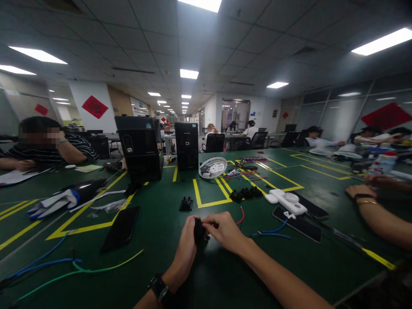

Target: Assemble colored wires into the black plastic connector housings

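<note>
Near the table's front middle, my left hand (pixel 185 249) is closed around a small black part (pixel 198 231). My right hand (pixel 227 231) pinches at the right side of that part, its fingertips together. What lies between those fingertips is too small to make out. A red wire (pixel 241 214) sticks up just beyond my right hand. Straight ahead stands a small black plastic piece (pixel 186 204), with a cluster of similar black pieces (pixel 246 194) to its right. Blue wires (pixel 272 234) lie right of my right wrist.
A dark phone (pixel 121 227) lies left of my hands; green and blue wires (pixel 86 270) are nearer. At right are a white charger (pixel 288 201) and another phone (pixel 302 225). Two black computer cases (pixel 141 148) and a white basket (pixel 212 167) stand behind. A co-worker's arm (pixel 383 214) rests at right.
</note>
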### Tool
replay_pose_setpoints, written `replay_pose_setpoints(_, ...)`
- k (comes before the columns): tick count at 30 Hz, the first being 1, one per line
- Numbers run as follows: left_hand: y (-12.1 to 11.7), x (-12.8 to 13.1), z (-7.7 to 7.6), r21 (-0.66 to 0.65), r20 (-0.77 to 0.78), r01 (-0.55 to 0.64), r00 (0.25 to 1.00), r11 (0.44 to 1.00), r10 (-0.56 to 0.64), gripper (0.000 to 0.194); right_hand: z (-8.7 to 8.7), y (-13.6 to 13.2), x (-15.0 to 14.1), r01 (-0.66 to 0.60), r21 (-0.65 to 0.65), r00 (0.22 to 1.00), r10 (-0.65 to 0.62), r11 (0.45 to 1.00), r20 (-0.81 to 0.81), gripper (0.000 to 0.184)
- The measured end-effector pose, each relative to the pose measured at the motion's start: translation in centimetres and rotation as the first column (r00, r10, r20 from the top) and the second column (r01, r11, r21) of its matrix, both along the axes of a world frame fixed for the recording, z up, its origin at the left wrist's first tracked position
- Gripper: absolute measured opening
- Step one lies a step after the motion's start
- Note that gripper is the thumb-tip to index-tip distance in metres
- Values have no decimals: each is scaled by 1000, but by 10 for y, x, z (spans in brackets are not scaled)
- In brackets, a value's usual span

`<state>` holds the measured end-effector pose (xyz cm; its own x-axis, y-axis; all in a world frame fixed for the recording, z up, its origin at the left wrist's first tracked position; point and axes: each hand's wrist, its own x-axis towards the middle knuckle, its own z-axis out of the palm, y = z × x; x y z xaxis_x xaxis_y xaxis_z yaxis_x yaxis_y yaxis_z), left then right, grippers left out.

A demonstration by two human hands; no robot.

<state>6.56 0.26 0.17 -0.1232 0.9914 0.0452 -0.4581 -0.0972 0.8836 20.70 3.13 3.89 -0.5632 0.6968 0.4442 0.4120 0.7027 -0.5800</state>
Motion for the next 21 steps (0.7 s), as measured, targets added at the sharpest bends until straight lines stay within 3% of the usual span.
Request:
replay_pose_setpoints(3, -1, -2, -3, -19, -34, -9, 999, 1000, 8, 30, -6, 0, -2, 4, 13, 1000, -4, 1000, -2, 18)
replay_pose_setpoints(7, 1, 0, -2, -123, 62, -30, 997, 992, 38, 23, -9, -1, -5, 7, 60, 1000, -8, 998, 21, 19)
replay_pose_setpoints(12, 6, -1, 11, -387, 140, -214, 948, 897, 287, 14, -3, -7, -8, -18, 148, 987, -6, 989, 163, 29)
replay_pose_setpoints(16, 9, -12, 19, -285, 69, -242, 960, 927, 271, 16, 3, -8, -4, -1, 171, 976, -37, 985, 215, 27)
replay_pose_setpoints(21, 11, -7, 14, -201, 4, -166, 985, 965, 170, 23, 13, 0, 7, 51, 213, 966, -102, 976, 236, 24)
